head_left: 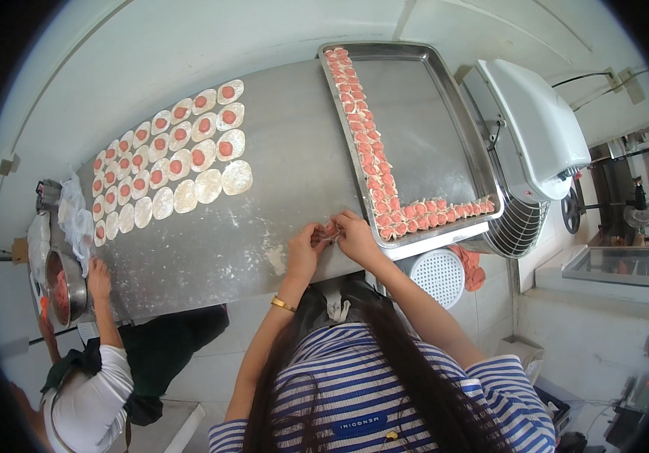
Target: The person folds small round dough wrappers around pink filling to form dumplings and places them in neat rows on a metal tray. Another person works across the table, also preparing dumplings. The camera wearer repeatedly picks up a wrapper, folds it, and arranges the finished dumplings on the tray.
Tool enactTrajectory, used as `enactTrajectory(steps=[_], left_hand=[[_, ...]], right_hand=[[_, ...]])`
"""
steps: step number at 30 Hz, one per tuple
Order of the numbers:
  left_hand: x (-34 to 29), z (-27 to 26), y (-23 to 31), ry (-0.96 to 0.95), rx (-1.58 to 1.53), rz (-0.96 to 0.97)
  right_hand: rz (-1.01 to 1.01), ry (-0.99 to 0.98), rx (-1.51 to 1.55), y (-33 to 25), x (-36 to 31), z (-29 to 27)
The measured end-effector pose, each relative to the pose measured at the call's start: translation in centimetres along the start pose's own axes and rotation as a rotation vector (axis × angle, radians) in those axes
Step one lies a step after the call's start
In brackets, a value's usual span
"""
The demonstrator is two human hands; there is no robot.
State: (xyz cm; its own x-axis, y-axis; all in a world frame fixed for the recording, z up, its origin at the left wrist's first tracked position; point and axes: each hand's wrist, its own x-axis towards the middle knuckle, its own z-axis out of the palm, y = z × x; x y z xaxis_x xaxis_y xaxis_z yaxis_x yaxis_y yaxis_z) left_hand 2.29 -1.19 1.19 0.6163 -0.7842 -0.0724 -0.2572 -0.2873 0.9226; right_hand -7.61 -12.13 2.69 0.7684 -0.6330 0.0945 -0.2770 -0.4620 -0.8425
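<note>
My left hand [305, 245] and my right hand [356, 237] meet over the table's front edge. Between their curled fingers is a small open-topped dumpling [330, 229] with pink filling; the fingers partly cover it. Close beside my right hand stands a metal tray [438, 140] with similar dumplings [376, 155] packed along its left side and near edge. On the table's left part, round dough wrappers [237, 178] lie in rows. Most carry a dab of pink filling [228, 117], while several in the nearest row are bare.
At the left end a co-worker's hand [99, 281] rests near a metal bowl [75, 291] of pink filling. Flour marks the steel table [287, 136]. A white mixer-like machine [536, 128] stands right of the tray. A white perforated stool [436, 278] is below it.
</note>
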Motion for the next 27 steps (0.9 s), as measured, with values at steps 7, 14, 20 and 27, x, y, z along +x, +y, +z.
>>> enactTrajectory(steps=[7,14,20,27], left_hand=[[-0.2,-0.5,0.2,0.006,0.02,-0.046],[-1.6,-1.7,-0.8,0.078,0.075,-0.058],[-4.0,-3.4,-2.8,0.089,-0.063,-0.122],[-5.1,-2.7,-3.2,0.15,-0.064,-0.114]], right_hand=[[-0.022,-0.102,-0.041,-0.4,0.4,-0.3],[-0.125,-0.138,-0.26,0.1,0.2,-0.1],[-0.054,0.139,-0.125,3.2,1.9,-12.7],[0.109,0.158,-0.357,11.1,1.4,-24.0]])
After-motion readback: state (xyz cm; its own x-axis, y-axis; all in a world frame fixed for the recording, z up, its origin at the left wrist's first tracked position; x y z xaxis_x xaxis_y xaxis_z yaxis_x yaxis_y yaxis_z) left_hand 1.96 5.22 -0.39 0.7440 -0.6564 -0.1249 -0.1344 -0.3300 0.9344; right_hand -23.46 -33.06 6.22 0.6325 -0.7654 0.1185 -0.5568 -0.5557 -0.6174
